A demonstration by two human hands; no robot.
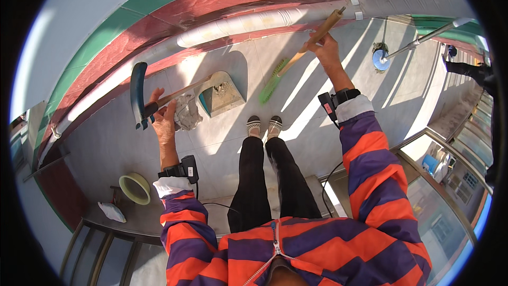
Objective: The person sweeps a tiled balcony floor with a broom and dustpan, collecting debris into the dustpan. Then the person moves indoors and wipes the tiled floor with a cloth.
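Observation:
My right hand (327, 49) grips the wooden handle (301, 52) of a broom, which slants down to green bristles (274, 81) near the floor. The bristles look slightly blurred. On the other side, my left hand (163, 117) is around the dark grip of a long-handled dustpan (228, 101). A curved dark teal piece (138, 91) stands at the upper end of that handle. Some dirt (223, 88) lies inside the pan. Beside the pan is a crumpled grey clump (188, 113); what it is I cannot tell.
A wrapped pipe (238, 26) runs along the red and green wall (174, 2). A mop (381, 57) stands at the right. At lower left are a yellowish basin (135, 188) and a white bag (112, 211). Another person's dark-clothed leg (464, 68) shows at far right, above glazed window frames (440, 206).

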